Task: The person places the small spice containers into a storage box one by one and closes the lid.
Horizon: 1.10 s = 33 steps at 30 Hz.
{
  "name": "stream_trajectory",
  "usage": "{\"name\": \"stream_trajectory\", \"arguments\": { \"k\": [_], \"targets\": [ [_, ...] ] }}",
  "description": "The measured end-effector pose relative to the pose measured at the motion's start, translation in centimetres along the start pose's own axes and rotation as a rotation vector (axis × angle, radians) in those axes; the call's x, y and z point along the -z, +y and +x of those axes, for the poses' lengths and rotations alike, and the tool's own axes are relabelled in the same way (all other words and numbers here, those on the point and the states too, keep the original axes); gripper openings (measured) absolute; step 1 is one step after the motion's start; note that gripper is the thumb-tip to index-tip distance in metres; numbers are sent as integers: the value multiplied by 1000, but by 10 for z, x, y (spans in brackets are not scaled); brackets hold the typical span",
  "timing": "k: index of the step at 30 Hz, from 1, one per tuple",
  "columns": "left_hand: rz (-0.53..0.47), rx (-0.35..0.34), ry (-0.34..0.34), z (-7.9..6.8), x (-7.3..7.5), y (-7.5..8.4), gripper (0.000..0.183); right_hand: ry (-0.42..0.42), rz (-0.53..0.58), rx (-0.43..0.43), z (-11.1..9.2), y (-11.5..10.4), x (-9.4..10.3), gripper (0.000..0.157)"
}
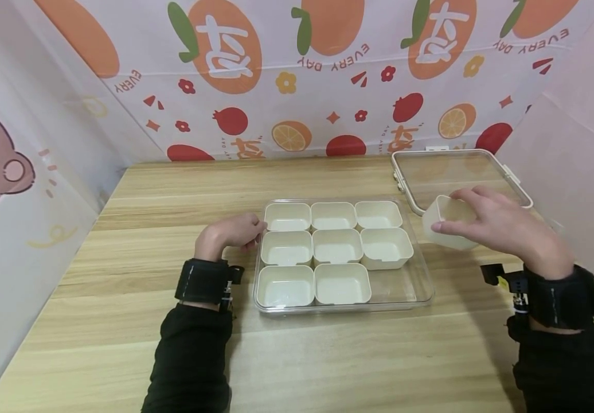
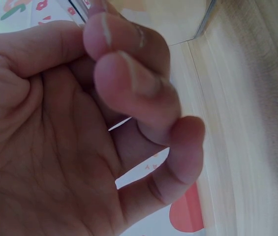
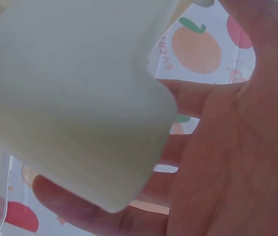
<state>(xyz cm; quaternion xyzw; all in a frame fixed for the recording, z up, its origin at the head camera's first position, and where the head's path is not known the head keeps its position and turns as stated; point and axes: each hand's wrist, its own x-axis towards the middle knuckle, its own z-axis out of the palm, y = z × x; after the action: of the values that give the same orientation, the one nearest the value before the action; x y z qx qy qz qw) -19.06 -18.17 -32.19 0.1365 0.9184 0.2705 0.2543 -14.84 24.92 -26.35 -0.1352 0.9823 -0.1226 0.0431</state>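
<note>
Possibly, the tilted cup could slip if the right hand pinching it loosens. The left hand grips the clear tray.

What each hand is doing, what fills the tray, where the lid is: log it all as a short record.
left hand: fingers curled at the tray's left rim; whether it grips is unclear
right hand: holds a cream rectangular bin, tilted, right of the tray
clear plastic tray: on the wood-grain table
cream bins in tray: eight; three back, three middle, two front
open spot: front right
clear lid with pale frame: behind and right of the tray
</note>
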Motion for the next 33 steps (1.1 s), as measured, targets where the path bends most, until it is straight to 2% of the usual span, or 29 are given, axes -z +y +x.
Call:
{"name": "stream_trajectory", "arguments": {
  "k": [12,28,33],
  "targets": [
    [-15,-3,-2,-1,0,0,39,24,24,46,-7,-19,-2,80],
    [28,-5,8,-1,0,-1,38,27,-4,119,-16,-42,-9,82],
    [13,-4,2,0,1,-1,39,31,-26,129,-18,-45,-11,84]
  ]
}}
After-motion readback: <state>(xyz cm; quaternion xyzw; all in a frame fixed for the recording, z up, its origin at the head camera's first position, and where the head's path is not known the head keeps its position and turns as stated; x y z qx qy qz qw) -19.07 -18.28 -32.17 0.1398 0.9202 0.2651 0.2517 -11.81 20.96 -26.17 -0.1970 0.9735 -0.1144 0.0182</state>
